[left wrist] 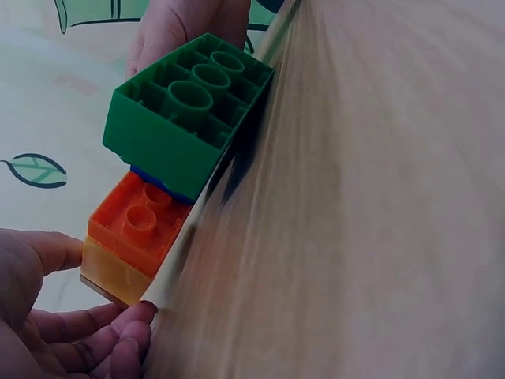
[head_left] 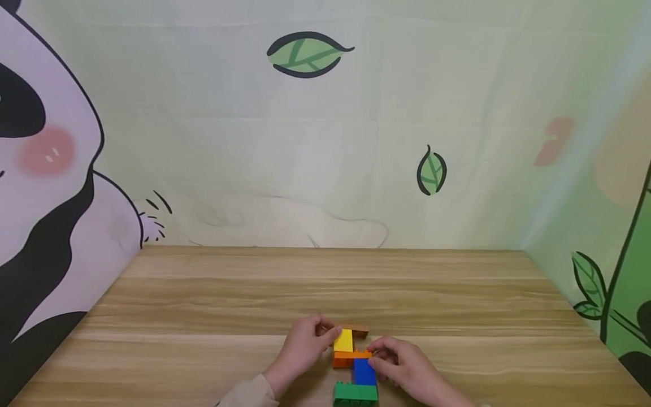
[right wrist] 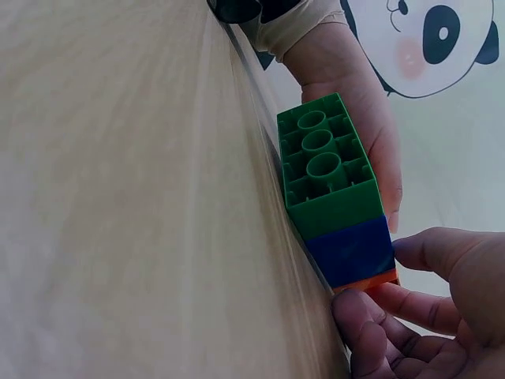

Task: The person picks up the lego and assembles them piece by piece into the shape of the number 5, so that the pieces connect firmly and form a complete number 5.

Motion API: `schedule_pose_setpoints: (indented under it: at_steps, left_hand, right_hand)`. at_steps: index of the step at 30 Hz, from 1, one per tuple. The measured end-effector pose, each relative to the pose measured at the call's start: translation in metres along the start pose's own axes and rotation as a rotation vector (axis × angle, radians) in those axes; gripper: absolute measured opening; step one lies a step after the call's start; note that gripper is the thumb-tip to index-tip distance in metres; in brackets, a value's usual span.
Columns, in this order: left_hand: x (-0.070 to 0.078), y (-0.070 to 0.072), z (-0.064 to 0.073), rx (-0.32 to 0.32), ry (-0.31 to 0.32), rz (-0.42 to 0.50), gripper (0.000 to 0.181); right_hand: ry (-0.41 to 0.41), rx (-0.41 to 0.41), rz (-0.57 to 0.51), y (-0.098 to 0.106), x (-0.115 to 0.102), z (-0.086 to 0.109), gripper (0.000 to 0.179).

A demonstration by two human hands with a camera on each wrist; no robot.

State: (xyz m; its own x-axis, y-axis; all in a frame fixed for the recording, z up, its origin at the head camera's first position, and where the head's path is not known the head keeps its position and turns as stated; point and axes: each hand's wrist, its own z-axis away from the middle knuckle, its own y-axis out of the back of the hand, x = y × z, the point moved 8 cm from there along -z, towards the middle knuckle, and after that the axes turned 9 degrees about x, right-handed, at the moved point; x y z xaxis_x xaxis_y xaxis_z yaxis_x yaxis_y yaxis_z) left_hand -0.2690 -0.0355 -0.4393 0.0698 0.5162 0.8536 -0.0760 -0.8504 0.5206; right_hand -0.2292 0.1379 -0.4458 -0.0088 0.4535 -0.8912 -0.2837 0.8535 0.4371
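Toy building bricks form a staggered row lying on its side on the wooden table. Nearest is a green brick [head_left: 355, 394], its hollow underside visible in both wrist views. Beyond it follow a blue brick [head_left: 364, 372], an orange brick [head_left: 343, 360], a yellow brick [head_left: 343, 340] and a brown-orange brick [head_left: 358, 331] at the far end. My left hand [head_left: 305, 342] pinches the far part from the left, thumb on the yellow brick. From the right, my right hand [head_left: 407, 362] grips the middle, its thumb [right wrist: 426, 251] against the blue brick and its fingers by the orange one.
The wood-grain table [head_left: 203, 305] stretches back to a pale cloth backdrop [head_left: 229, 141] printed with leaves. A large panda print [head_left: 46, 226] covers the left side, and green plant shapes [head_left: 590, 282] are on the right.
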Motion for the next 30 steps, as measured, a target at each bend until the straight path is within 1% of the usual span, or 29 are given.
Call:
schedule_pose_setpoints:
  at_steps: [4, 11, 18, 26, 30]
  left_hand:
    - [0.0007, 0.0003, -0.0002, 0.002, -0.005, -0.026, 0.031]
    - [0.0014, -0.0004, -0.0003, -0.011, 0.010, -0.045, 0.031]
    - [0.0019, 0.0006, 0.0017, -0.010, 0.002, -0.059, 0.029]
    - [0.0049, 0.0012, 0.0026, -0.027, -0.028, -0.081, 0.028]
    - [0.0041, 0.0006, 0.0025, -0.032, -0.028, -0.075, 0.027]
  right_hand:
    - [0.007, -0.001, 0.003, 0.0000, 0.0002, -0.0005, 0.037]
    - [0.025, -0.003, 0.004, -0.0002, -0.0011, -0.0003, 0.035]
    - [0.037, 0.007, 0.016, -0.0005, -0.0020, 0.0002, 0.033]
    - [0.044, 0.006, 0.016, -0.0006, -0.0031, 0.0015, 0.032]
    - [0.052, 0.006, 0.012, -0.0011, -0.0036, 0.0017, 0.032]
